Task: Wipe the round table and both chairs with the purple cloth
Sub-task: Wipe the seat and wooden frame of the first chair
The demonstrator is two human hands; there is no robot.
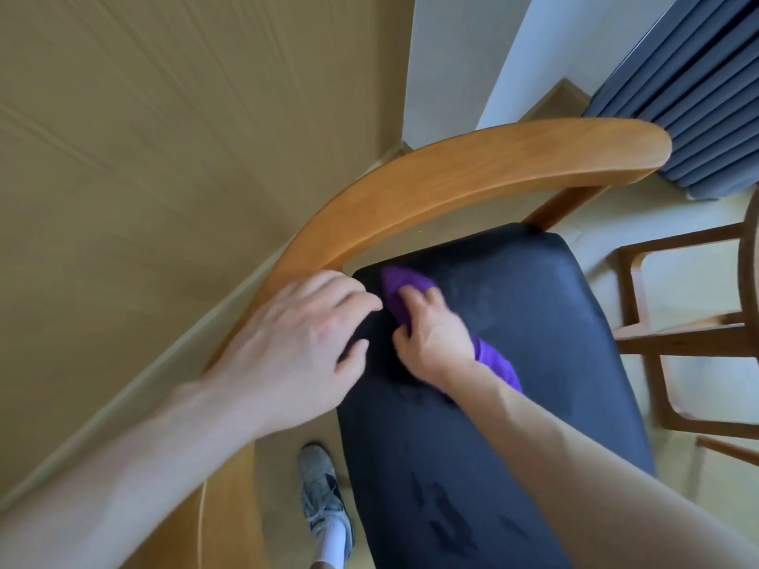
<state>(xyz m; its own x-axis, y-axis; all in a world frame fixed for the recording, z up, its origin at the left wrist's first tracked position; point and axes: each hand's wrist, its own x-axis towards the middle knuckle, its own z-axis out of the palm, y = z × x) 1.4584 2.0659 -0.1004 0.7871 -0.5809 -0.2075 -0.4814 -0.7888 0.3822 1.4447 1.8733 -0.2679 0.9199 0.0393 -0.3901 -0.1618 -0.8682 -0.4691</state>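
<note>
A chair with a curved wooden backrest (472, 174) and a black padded seat (534, 314) fills the middle of the view. My right hand (431, 326) grips the purple cloth (400, 283) and presses it on the seat's far left corner; more cloth trails out behind my wrist. My left hand (300, 338) rests on the wooden armrest beside it, fingers curled over the rail's inner edge. Wet streaks show on the near part of the seat. The round table itself is hidden from view.
A second wooden frame (657, 334) stands close on the right. A tan wall (143, 158) runs along the left, grey curtains (698, 96) hang at the top right, and my grey shoe (322, 494) stands on the floor left of the seat.
</note>
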